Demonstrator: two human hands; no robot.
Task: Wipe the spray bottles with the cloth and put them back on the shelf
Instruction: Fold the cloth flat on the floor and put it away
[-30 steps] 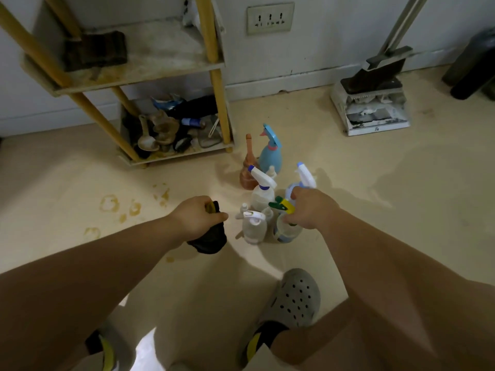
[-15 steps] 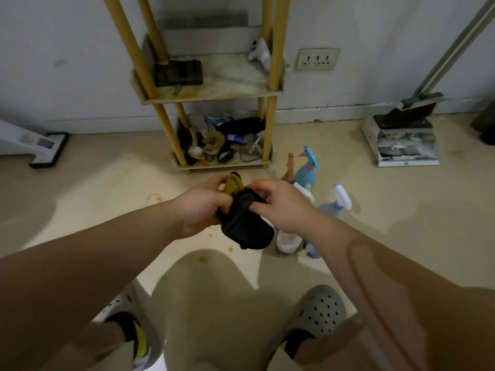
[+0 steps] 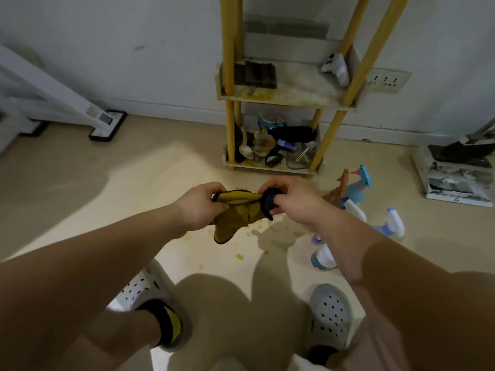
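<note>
Since half a second before, the dark bundle between the hands had been pulled open into a yellow cloth (image 3: pixel 235 210), and the view had swung left so the shelf unit stood right of centre.

Floor (image 3: pixel 134 183): pale, with yellowish spots beneath the cloth. Wall (image 3: pixel 134 49) behind, white, bearing a socket plate (image 3: pixel 387 81) to the right of the shelf.

Shelf unit (image 3: pixel 284 97): yellow posts, stained boards. Middle board carried a dark block (image 3: pixel 258 74) on its left and a white object at its right rear. Bottom board crowded with spoons, cups and dark items; not all could be identified.

Person seen from above: two bare forearms, pale perforated clogs (image 3: pixel 330 317) on both feet.

Spray bottles stood on the floor right of the shelf base, partly hidden behind the right forearm: a blue one (image 3: pixel 360 183) next to a brown bottle (image 3: pixel 340 187), and a white-headed one (image 3: pixel 389 223) nearer the feet.

Left hand (image 3: pixel 199 207) was clamped on the left end of the cloth; right hand (image 3: pixel 293 200) was clamped on its bunched dark right end. The cloth stretched between them in the air, a yellow flap hanging below, black edging visible.
</note>
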